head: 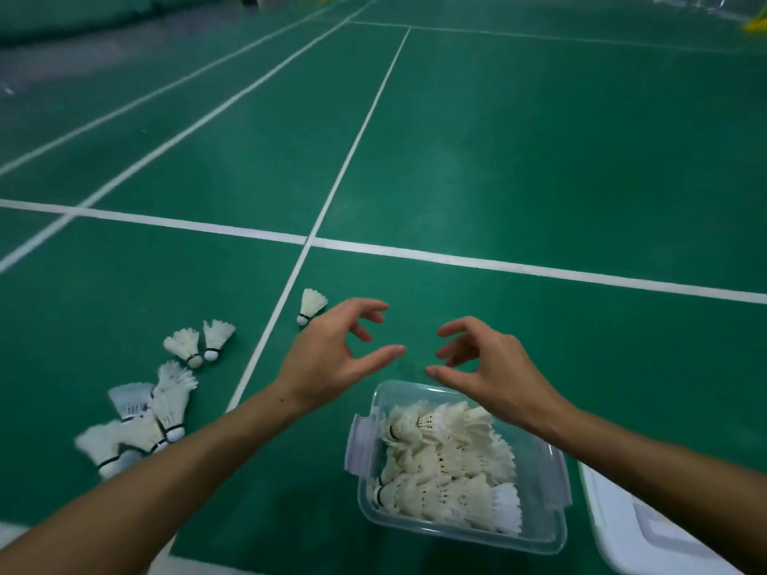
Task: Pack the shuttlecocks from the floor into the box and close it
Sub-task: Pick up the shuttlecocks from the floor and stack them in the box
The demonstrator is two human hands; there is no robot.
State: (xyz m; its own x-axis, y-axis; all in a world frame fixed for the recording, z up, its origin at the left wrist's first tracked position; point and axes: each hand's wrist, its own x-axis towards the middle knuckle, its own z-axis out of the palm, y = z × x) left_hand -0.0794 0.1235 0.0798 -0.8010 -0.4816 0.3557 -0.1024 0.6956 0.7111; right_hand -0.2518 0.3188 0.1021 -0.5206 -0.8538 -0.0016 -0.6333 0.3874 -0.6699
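My left hand (332, 350) and right hand (494, 367) hover empty, fingers loosely spread. The box (552, 529) at five o'clock is mostly filled. Several shuttlecocks (145, 412) remain on the floor (539, 159) at eight o'clock; the lid (631, 529) is off.

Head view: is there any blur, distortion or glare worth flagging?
Head view: wide-angle bending of the court lines; the nearest shuttlecocks on the floor are smeared, the far court soft; the box reads clearly, no strong glare.
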